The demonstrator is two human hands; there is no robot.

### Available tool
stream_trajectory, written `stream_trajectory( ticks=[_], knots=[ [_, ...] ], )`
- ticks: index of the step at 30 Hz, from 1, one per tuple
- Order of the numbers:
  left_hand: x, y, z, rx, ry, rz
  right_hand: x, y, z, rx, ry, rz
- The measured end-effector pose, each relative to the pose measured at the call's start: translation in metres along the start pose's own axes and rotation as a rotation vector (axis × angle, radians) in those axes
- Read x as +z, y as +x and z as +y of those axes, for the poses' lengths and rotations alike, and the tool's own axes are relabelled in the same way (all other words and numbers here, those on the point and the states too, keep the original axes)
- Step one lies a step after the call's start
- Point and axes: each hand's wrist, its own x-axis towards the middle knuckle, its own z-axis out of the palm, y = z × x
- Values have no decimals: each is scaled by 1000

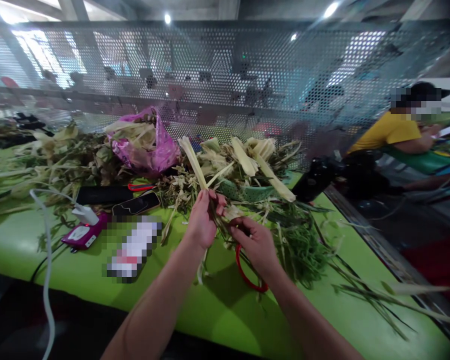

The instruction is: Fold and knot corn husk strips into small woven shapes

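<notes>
Stalk (pixel 194 162), pale and flat, slants toward the upper left from the centre of the head view, its lower end held between the closed fingers of the left hand (pixel 203 220). Just to the right, slightly lower, the right hand (pixel 255 246) has its thumb and forefinger drawn close together beside thin, dry strips (pixel 230 214) between the two hands; whether they grip a strip I cannot tell. A red loop (pixel 243 274) shows below the right hand, partly hidden by it. Behind the hands, a green basket (pixel 230 189) is heaped with pale husks (pixel 243 157), some jutting past its rim. Left of it, in the upper left of the frame, stands a pink plastic bag (pixel 167 150) filled with more plant matter, next to a wide pile of withered stems (pixel 82 155). At centre left lie a dark phone (pixel 137 204), a blurred-out bright slab (pixel 135 247) and a purple power socket (pixel 84 234) with a white plug (pixel 85 215) in it. Fine green strands (pixel 305 255) lie right of the right hand, on the green table (pixel 217 315). A perforated metal screen (pixel 210 65) spans the top of the frame; at the upper right sits a person in a yellow top (pixel 388 127).
</notes>
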Motion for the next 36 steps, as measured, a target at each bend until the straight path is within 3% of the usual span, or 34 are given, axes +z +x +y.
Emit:
stream_trajectory(
  ticks=[5, 10, 12, 16, 19, 21, 24, 28, 31, 34, 36],
  knots=[
    [-9, 5, 21, 80, 14, 32, -9, 5, 2, 100, 131, -4],
    [-14, 6, 38, 205, 59, 39, -11, 10, 8, 72, -74, -57],
    [-15, 6, 41, 249, 89, 34, -9, 2, 4, 12, -171, -216],
    [-15, 5, 43, 275, 105, 61, -3, -34, -16, -253, -494, -741],
    [-12, 2, 44, 281, 95, 68, 6, -51, -21, -301, -724, -878],
    [-12, 2, 45, 297, 103, 70, 17, -45, -14, -316, -823, -859],
    [-15, 4, 46, 320, 118, 77, 37, -11, 4, -328, -939, -786],
    [-20, 8, 45, 325, 131, 90, 48, 38, 15, -378, -1043, -561],
    [-22, 10, 45, 322, 141, 96, 26, 43, 7, -396, -926, -496],
    [-22, 9, 45, 316, 138, 86, -11, 18, -5, -312, -868, -355],
    [-22, 9, 44, 315, 135, 76, -32, -4, -7, -228, -928, -351]
  ],
)
